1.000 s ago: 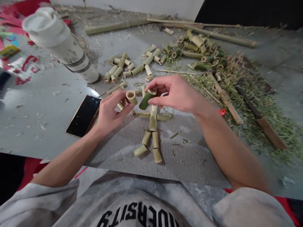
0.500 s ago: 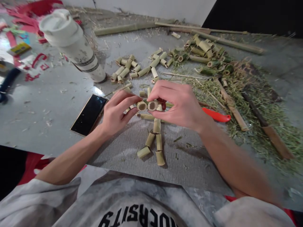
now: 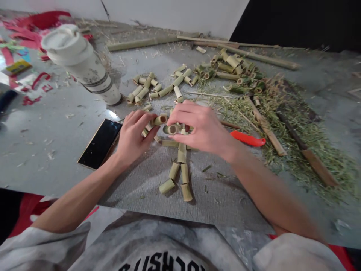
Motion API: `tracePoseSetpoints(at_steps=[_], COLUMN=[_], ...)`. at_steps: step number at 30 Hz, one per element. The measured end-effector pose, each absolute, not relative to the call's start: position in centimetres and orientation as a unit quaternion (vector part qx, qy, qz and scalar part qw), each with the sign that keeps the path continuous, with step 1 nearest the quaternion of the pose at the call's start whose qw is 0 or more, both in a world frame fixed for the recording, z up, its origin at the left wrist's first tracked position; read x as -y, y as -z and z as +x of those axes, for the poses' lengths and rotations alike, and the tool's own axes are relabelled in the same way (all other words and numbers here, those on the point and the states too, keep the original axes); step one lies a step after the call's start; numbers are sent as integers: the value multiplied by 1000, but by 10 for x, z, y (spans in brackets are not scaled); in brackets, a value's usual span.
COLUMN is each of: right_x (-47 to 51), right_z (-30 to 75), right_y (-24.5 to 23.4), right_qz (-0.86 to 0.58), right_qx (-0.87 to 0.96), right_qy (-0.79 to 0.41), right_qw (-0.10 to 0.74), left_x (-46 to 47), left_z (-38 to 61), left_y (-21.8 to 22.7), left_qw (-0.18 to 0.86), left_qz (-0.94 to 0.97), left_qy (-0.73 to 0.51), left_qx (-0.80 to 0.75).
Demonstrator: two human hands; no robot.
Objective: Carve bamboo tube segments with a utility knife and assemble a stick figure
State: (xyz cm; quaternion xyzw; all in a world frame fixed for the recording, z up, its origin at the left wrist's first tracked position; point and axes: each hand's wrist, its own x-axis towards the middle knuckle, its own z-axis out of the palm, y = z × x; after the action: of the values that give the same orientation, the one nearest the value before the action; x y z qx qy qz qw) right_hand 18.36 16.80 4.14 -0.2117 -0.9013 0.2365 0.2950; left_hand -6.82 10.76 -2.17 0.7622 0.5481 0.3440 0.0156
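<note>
My left hand [image 3: 137,131] pinches a short bamboo tube [image 3: 160,120] between thumb and fingers, its hollow end facing right. A second bamboo tube [image 3: 173,129] is held in my right hand [image 3: 199,126], its open end toward me; the fingers cover part of it. The two tubes are apart. Beneath the hands, bamboo pieces [image 3: 182,153] lie on the table in a figure-like layout, with two leg-like rows [image 3: 184,173] pointing toward me. My hands hide the upper part of that layout.
A phone [image 3: 100,143] and a lidded paper cup [image 3: 84,66] stand left. Beyond are two more bamboo figures [image 3: 166,90] and a pile of cut tubes [image 3: 234,67]. At right lie a red-handled tool [image 3: 248,138], green shavings [image 3: 296,143] and a long blade-like tool [image 3: 306,148].
The two tubes, held side by side before, have moved apart. My left hand has tilted its tube so the open end points right. The whole view has shifted slightly.
</note>
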Motion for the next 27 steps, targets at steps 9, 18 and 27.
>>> tracePoseSetpoints(at_steps=[9,18,27], right_x=[-181,-180,-270], right_z=[182,187,274], right_y=[-25,-35,-25], right_qz=[-307,-211,-558], right_qx=[811,838,804], right_qy=[-389,-452,-107], right_qw=[312,221,175], left_x=[-104,-100,-99], left_z=[-72,-70,-68], left_y=[20,19,19], left_qw=[58,56,47], left_qz=[808,810,788], left_qy=[-321,-333,-346], left_qx=[-491,-480,-506])
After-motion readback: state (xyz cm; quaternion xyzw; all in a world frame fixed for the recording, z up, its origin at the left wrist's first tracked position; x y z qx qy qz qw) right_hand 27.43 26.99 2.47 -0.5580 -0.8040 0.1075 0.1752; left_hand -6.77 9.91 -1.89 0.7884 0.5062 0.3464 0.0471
